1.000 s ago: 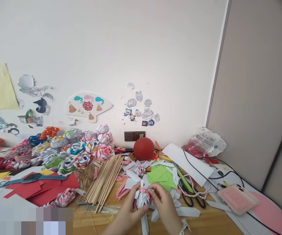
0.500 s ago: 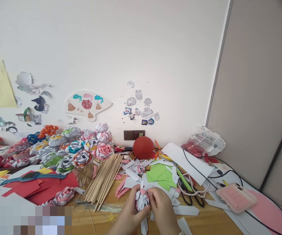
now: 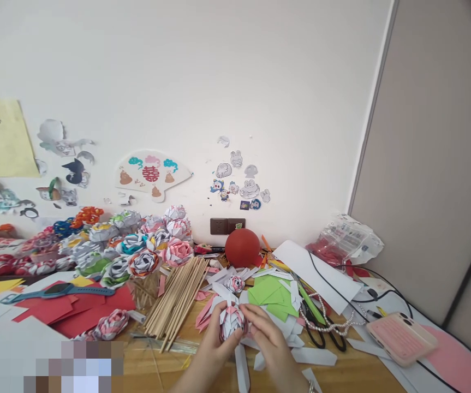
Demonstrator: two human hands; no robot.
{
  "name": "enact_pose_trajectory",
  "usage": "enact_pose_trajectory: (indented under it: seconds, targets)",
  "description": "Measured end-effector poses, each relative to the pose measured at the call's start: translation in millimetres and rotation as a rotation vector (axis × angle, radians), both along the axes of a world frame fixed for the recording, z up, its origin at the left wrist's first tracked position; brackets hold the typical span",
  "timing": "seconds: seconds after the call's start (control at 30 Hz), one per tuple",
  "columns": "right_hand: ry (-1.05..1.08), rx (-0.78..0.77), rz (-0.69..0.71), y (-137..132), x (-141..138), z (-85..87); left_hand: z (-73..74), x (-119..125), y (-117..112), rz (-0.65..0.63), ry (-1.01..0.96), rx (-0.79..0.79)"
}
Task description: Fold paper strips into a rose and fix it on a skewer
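Note:
My left hand (image 3: 213,343) cups a small folded paper flower (image 3: 231,322), white with pink, low in the middle of the view above a wooden table (image 3: 353,376). My right hand (image 3: 268,339) pinches the flower's right side with thumb and forefinger. White paper strips (image 3: 241,372) hang and lie beneath both hands. Another small pink-and-white flower (image 3: 234,284) sits just behind, beside folded green paper (image 3: 271,295).
A bundle of wooden skewers (image 3: 178,300) lies to the left. Behind it is a heap of paper flowers (image 3: 129,248), with red paper (image 3: 61,311) and a blue watch (image 3: 57,290) in front. A red ball (image 3: 242,247), scissors (image 3: 321,327), a pearl string and a pink phone (image 3: 401,338) lie to the right.
The flower has turned slightly in my hands and shifted a little left. My right fingers moved from its top to its right side. The view drifted slightly.

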State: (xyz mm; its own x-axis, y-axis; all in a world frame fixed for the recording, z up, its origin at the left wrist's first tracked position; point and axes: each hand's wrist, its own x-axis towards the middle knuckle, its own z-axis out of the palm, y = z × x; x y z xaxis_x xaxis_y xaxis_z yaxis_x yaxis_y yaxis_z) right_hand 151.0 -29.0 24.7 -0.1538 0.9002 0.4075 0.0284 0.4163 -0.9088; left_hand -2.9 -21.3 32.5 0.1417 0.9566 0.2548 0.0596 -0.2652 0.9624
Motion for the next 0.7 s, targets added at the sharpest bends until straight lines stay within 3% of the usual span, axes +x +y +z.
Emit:
enact_pose_trajectory:
  seconds: [0.23, 0.43, 0.57, 0.7]
  targets:
    - [0.027, 0.066, 0.087, 2, 5, 1.5, 13.9, 6, -8, -0.152, -0.341, -0.217]
    - [0.139, 0.037, 0.138, 3, 3, -2.1, 20.1, 11, -14, -0.301, -0.443, -0.33]
    - [0.181, -0.015, 0.116, 3, 1, 0.5, 14.8, 10, -12, -0.248, -0.465, -0.254]
    - [0.202, 0.038, 0.102, 0, -3, 2.9, 10.9, 2, -6, -0.32, -0.301, -0.097]
